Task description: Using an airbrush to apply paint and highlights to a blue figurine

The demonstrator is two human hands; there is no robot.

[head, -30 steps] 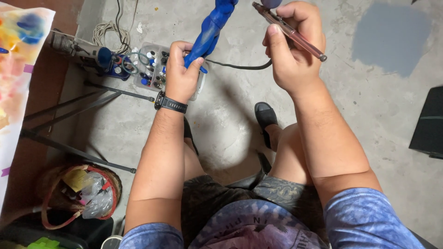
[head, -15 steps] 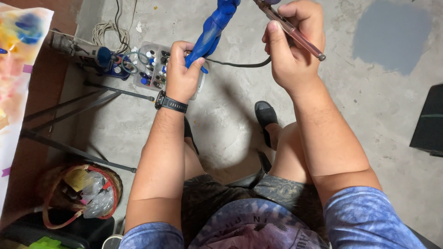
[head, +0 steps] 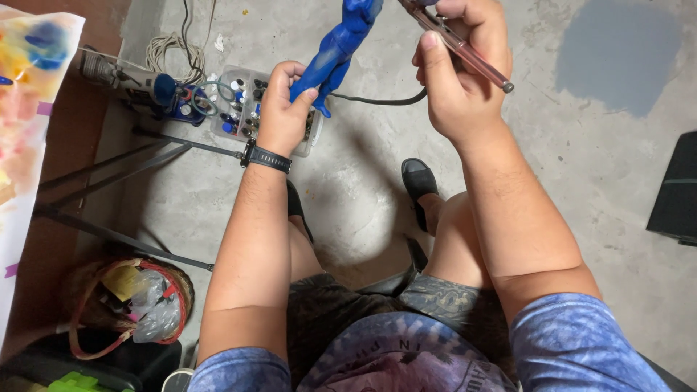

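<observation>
Concrete floor (head: 581,181); left hand (head: 282,116) grips blue figure (head: 337,47), right hand (head: 461,80) airbrush (head: 465,47), tops cropped.

Even, bright light, sharp focus, soft shadow on the concrete floor (head: 363,196)

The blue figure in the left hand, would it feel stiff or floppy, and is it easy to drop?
The blue figure probably is stiff: it juts upward from the left hand without sagging. It seems light, since a few fingers at its lower end carry it. Its smooth, glossy paint may make it slippery.
</observation>
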